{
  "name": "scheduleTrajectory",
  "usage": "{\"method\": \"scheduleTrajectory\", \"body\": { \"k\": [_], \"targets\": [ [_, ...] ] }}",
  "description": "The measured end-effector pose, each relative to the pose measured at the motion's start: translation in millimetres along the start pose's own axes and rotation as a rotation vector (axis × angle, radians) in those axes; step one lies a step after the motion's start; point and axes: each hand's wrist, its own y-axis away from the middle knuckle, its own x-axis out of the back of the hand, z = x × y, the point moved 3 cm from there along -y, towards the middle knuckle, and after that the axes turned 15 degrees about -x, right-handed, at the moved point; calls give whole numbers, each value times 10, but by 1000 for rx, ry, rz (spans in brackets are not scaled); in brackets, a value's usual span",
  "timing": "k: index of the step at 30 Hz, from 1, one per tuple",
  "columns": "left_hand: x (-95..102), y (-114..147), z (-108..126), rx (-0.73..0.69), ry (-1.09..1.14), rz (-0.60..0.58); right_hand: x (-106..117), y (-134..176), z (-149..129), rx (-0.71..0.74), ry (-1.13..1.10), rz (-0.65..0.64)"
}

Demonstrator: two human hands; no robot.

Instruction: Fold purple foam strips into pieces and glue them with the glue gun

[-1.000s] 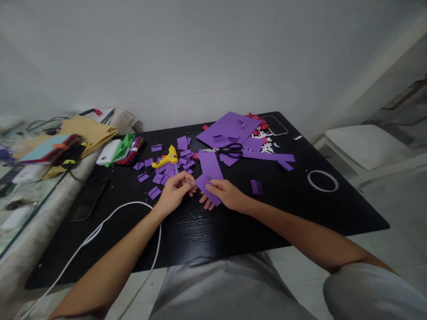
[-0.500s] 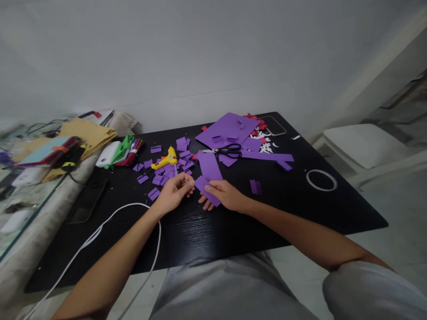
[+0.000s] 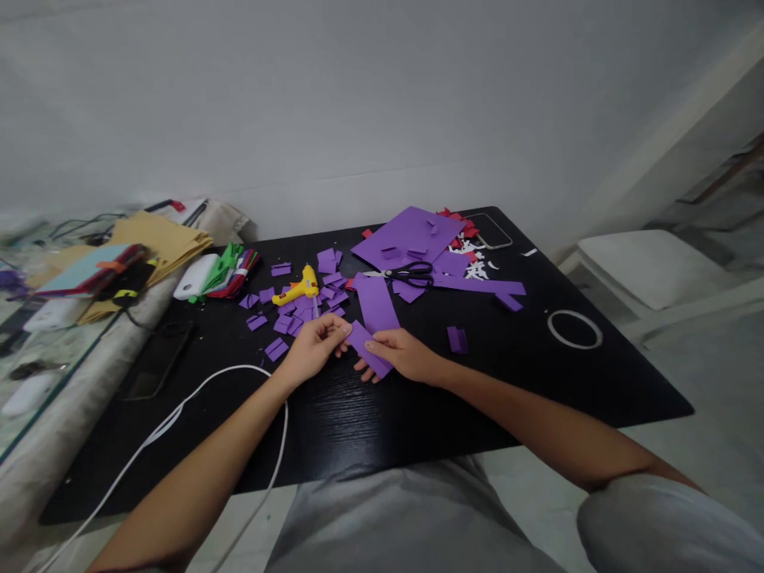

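Note:
A small strip of purple paper [image 3: 368,350] slants between my two hands above the front of the black table. My right hand [image 3: 401,354] grips its lower right part, thumb on top and fingers underneath. At the upper left end, my left hand [image 3: 319,341] is closed, with thumb and fingertips pinching the strip's edge. Just beyond lies a longer purple paper strip [image 3: 377,302], partly covered by the held one. Black-handled scissors [image 3: 409,274] rest behind it. A yellow glue gun [image 3: 298,288] lies among several small folded purple paper pieces [image 3: 285,322] beyond my left hand.
A large purple sheet [image 3: 399,235] lies at the back, beside red and white paper scraps [image 3: 477,259]. A white cable [image 3: 179,410] loops across the left front. A tape-like ring [image 3: 574,329] is at right. Envelopes [image 3: 161,243] and a dark phone-shaped object [image 3: 160,360] are left.
My left hand has closed in on the strip's upper left end, its thumb now at the edge. My right hand keeps its grip. The view has shifted slightly.

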Motion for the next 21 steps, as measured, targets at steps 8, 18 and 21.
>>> {"method": "scheduleTrajectory", "body": {
  "k": [8, 18, 21],
  "targets": [
    [78, -39, -79, -3, -16, 31, 26, 25, -26, -32, -19, -3],
    [2, -7, -98, -21, -66, 9, 58, -29, 9, -60, -30, 87],
    [-12, 11, -94, -28, -71, -2, 60, -20, 3, -57, -38, 94]
  ]
}}
